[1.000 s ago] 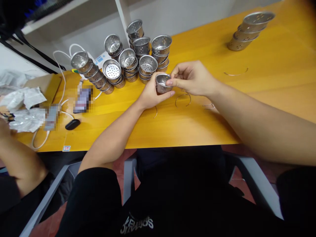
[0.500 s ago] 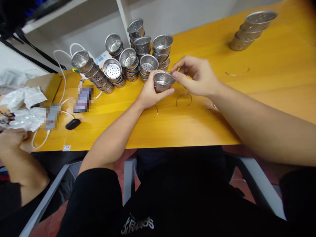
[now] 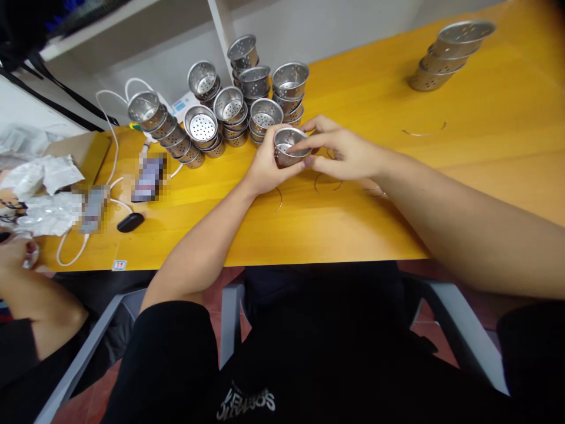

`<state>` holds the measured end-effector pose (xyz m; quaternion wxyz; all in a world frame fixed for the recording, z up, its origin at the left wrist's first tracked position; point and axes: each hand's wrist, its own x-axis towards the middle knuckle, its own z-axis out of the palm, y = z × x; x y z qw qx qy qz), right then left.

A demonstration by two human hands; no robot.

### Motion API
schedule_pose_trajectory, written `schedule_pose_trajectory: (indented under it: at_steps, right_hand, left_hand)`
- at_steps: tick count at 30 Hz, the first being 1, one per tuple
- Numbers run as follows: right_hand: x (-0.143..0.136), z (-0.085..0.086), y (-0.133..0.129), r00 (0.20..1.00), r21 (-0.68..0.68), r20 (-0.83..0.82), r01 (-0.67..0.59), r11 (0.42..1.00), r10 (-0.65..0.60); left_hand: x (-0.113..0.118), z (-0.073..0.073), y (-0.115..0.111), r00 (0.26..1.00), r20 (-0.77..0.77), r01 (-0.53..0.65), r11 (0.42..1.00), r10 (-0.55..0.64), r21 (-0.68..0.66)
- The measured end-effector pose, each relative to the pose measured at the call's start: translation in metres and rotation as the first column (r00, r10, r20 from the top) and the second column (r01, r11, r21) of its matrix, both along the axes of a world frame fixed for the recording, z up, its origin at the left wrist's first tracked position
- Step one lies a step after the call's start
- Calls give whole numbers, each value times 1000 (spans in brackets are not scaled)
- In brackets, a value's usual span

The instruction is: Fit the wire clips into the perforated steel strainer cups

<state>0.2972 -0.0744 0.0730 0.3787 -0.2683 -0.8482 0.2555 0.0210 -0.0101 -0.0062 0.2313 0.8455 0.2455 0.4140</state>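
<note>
A small metal strainer cup (image 3: 286,156) with holes in it sits tilted in my left hand (image 3: 263,166), whose fingers and thumb curl around its side. My right hand (image 3: 346,152) is at the cup's right edge. Its index finger reaches over the rim into the cup, while the thumb stays outside near my left thumb. Whether a wire lies under that finger I cannot make out. On the table below are thin curved wires: one wire (image 3: 280,201) under my left wrist, another wire (image 3: 316,184) below my right hand, partly covered.
Several stacks of strainer cups (image 3: 233,106) stand behind my hands. Another stack (image 3: 445,56) leans at the back right, near a curved wire (image 3: 426,134). To the left lie a phone (image 3: 150,178), white cables, a black oval object (image 3: 130,222) and plastic bags (image 3: 48,209) beside another person's arm (image 3: 39,288).
My right hand has shifted slightly down and left, from pinching a thin wire at the rim to having its index finger inside the cup. My left hand stays put.
</note>
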Motion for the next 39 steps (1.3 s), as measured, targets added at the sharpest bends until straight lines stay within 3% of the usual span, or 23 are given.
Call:
schedule_pose_trajectory:
  at_steps: [4,11,15,18,27,32,39]
  right_hand:
    - [-2,-2,-1,999,-21,-31,13,1000,-13]
    - [-5,13,-13,988,-62,-107,104,993,-110]
    - [-9,8,-5,959,-9,-275,67,998,-67]
    - [-9,2,1,951,-13,-305,53,998,-55]
    - [-4,6,-2,956,-17,-252,148,989,-147]
    - [1,5,-1,952,44,-217,229,973,-214]
    - [-2,-1,4,956,75,-196,235,969,-217]
  left_hand:
    - [0,4,-2,1000,-18,5,1000,-4,21]
    - [-12,17,-3,1000,3,8,990,-9,140]
    - [-20,38,-11,992,-28,-117,971,126,206]
    - [-22,50,-17,973,-74,-195,949,220,248]
    - [-15,56,-28,927,-80,-338,908,367,246]
    - [-30,77,-23,850,18,-502,799,527,331]
    - [-39,86,-14,777,-34,-609,763,629,214]
